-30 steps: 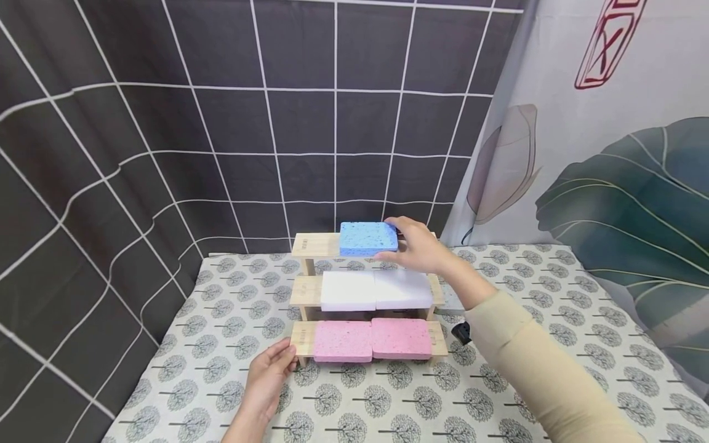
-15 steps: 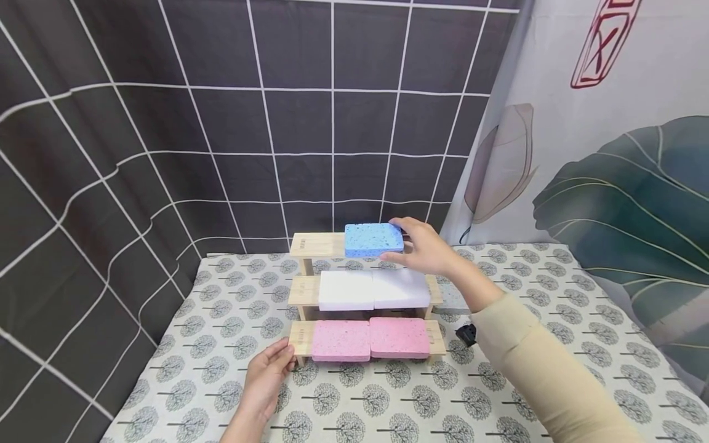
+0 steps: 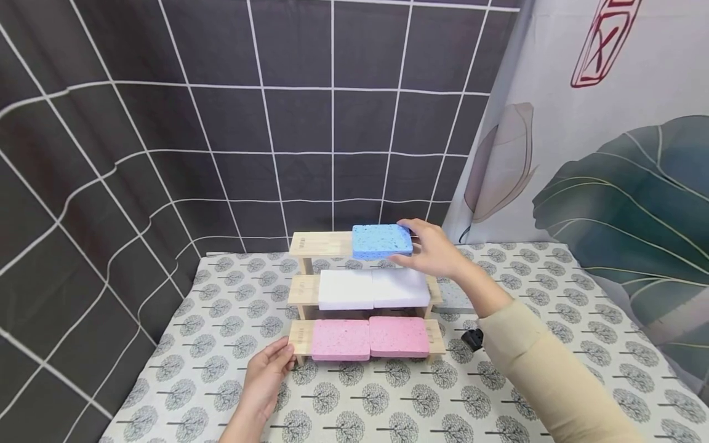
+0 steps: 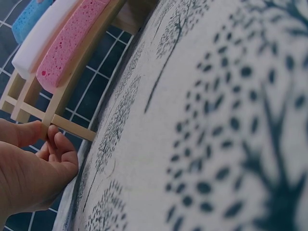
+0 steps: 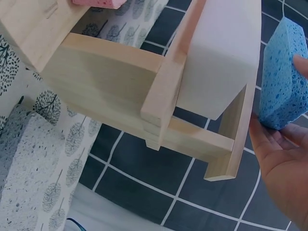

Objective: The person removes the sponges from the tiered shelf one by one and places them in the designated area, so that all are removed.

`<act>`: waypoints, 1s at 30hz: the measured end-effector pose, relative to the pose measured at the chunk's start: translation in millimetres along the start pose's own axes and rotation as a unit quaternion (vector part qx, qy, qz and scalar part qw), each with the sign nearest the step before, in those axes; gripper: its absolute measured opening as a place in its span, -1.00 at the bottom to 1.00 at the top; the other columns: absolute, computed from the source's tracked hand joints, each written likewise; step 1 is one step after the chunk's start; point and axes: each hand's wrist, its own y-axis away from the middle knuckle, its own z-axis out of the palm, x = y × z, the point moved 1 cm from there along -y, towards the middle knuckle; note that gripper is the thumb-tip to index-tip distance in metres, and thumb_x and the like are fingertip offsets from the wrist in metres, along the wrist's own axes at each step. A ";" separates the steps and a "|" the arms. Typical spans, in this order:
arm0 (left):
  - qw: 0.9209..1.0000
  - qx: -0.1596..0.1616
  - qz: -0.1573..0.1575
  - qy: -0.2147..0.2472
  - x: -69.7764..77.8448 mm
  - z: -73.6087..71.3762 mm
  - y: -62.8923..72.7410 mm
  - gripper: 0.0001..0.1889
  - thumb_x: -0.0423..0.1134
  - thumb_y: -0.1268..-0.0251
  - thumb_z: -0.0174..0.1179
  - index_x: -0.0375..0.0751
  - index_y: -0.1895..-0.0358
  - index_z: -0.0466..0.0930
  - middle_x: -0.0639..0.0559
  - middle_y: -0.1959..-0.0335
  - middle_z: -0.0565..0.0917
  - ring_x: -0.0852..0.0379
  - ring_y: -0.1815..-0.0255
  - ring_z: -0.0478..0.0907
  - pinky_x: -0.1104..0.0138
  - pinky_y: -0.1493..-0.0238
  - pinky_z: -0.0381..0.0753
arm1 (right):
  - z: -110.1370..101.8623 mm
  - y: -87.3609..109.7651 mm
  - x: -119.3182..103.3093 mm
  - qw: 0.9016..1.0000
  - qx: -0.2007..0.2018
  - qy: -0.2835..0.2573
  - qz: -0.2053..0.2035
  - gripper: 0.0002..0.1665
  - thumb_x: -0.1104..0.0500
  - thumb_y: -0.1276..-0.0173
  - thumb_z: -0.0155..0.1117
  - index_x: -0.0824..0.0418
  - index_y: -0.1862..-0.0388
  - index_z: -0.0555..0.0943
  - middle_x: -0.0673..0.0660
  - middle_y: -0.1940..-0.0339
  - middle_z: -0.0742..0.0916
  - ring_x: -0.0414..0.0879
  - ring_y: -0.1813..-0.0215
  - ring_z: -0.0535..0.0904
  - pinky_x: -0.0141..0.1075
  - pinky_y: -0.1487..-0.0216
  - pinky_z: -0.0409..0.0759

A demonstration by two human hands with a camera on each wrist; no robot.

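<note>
A three-tier wooden rack (image 3: 301, 289) stands on the cloth. My right hand (image 3: 434, 247) grips a blue sponge (image 3: 382, 240) by its right end, thumb in front and fingers behind, at the right part of the top tier. In the right wrist view this sponge (image 5: 284, 77) sits right at the top board. Two white sponges (image 3: 346, 289) lie side by side on the middle tier, and two pink sponges (image 3: 340, 339) on the lowest. My left hand (image 3: 267, 375) pinches the left end of the lowest board, between thumb and fingers in the left wrist view.
Behind the rack's right side lies a speckled grey slab (image 3: 454, 296), larger in the right wrist view. A small black object (image 3: 472, 339) rests on the tree-print cloth (image 3: 376, 400) near my right sleeve. A dark checked curtain (image 3: 299, 123) hangs behind the rack.
My right hand has slid the blue sponge a little to the right along the top tier. The left hand keeps its hold on the lowest board.
</note>
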 end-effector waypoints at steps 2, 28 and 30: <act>1.000 -0.001 0.000 0.000 -0.1 -0.2 -0.1 -0.52 -0.33 -0.54 0.06 -0.59 -0.35 0.29 -0.22 -0.04 0.56 0.13 0.09 0.53 0.48 0.07 0.64 | -0.6 1.8 1.0 1.000 0.001 0.001 -0.002 -0.06 0.05 -0.19 0.56 0.46 -0.41 0.37 0.35 -0.23 0.60 0.26 -0.22 0.58 0.07 -0.30 0.55; 1.000 0.004 -0.001 0.009 0.2 0.8 1.9 -0.52 -0.35 -0.52 0.09 -0.59 -0.35 0.30 -0.18 -0.02 0.58 0.15 0.11 0.51 0.50 0.09 0.63 | -13.2 22.6 21.0 0.999 0.028 -0.003 0.020 -0.08 0.14 -0.12 0.53 0.44 -0.40 0.38 0.33 -0.18 0.61 0.21 -0.11 0.61 0.05 -0.16 0.65; 1.000 0.006 -0.002 0.008 0.2 1.3 1.9 -0.52 -0.35 -0.52 0.09 -0.59 -0.35 0.31 -0.18 -0.01 0.58 0.14 0.11 0.51 0.50 0.09 0.63 | -14.3 24.2 22.6 0.999 0.029 -0.001 0.025 -0.07 0.14 -0.11 0.53 0.42 -0.42 0.37 0.34 -0.22 0.60 0.22 -0.13 0.59 0.08 -0.18 0.63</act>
